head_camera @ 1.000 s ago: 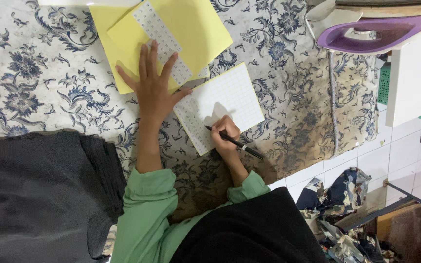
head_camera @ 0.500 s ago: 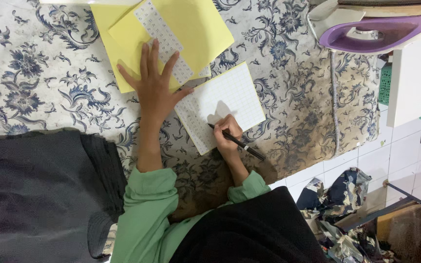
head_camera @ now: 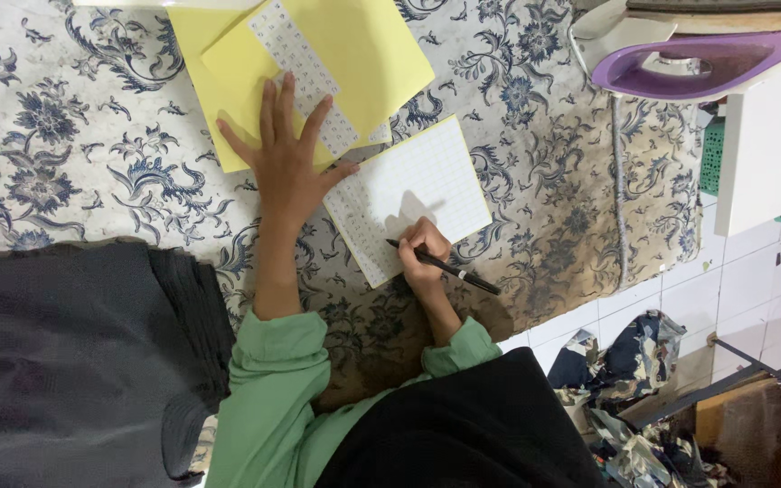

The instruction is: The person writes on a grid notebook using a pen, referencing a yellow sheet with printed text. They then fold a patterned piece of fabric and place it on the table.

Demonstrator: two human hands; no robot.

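Far left, a dark grey folded cloth (head_camera: 65, 361) lies over the near edge of the counter (head_camera: 74, 154), which is covered w/ a white sheet printed in blue-grey flowers. It sits well apart from what I'm writing on, probably just parked there.

Next, my left hand (head_camera: 286, 167): fingers spread flat, palm down, pressing on the yellow paper sheets (head_camera: 368, 45) and the strip of white dotted paper (head_camera: 305, 68) lying across them. My thumb reaches over to the corner of the white gridded sheet (head_camera: 418, 194). I'd say it's held that way so the papers don't slide on the cloth while I write.

The gridded sheet lies tilted, just beside the yellow ones & overlapping their lower edge, angled toward my writing side.

My right hand (head_camera: 425, 248) rests on the sheet's near edge, fingers pinched round a black pen (head_camera: 449, 268); tip on the paper, barrel pointing back to the right. Both arms are in green sleeves (head_camera: 273, 398).

Further right, a purple and white clothes iron (head_camera: 707, 63) sits at the counter's far corner, well away from the papers. Beyond it, white tiled floor (head_camera: 734, 271) w/ a heap of patterned fabric scraps (head_camera: 625, 361).
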